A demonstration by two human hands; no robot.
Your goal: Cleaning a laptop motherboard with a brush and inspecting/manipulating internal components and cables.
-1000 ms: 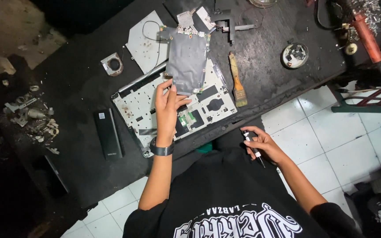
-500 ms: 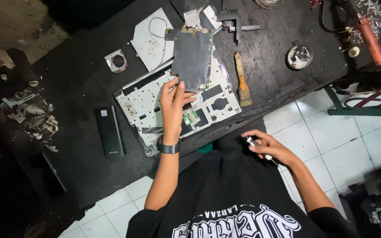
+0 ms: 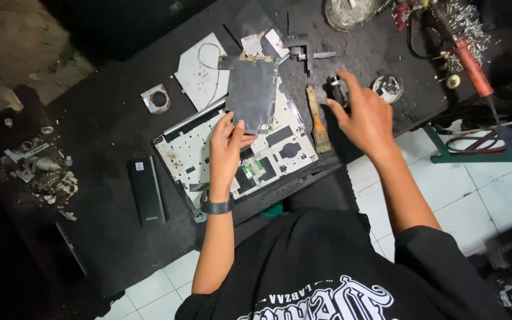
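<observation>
An opened laptop base point(image 3: 197, 154) with a white inner frame lies on the dark workbench point(image 3: 102, 136). A dark circuit board point(image 3: 251, 92) rests tilted over its far part. My left hand point(image 3: 227, 145), with a black watch at the wrist, pinches the near edge of that board. My right hand point(image 3: 365, 115) is over the bench to the right, holding a small dark screwdriver point(image 3: 337, 90) by its handle. A wooden-handled brush point(image 3: 316, 118) lies between my two hands.
A black battery pack point(image 3: 147, 191) lies left of the laptop, a small fan point(image 3: 157, 98) and a white cover plate point(image 3: 200, 70) behind it. Scrap parts point(image 3: 42, 172) sit far left. A red-handled soldering iron point(image 3: 472, 65), a round tin point(image 3: 388, 86) and a dish point(image 3: 351, 10) stand at the back right.
My right hand has come up from near my lap to above the bench beside the brush, still holding the screwdriver. My left hand stays on the circuit board.
</observation>
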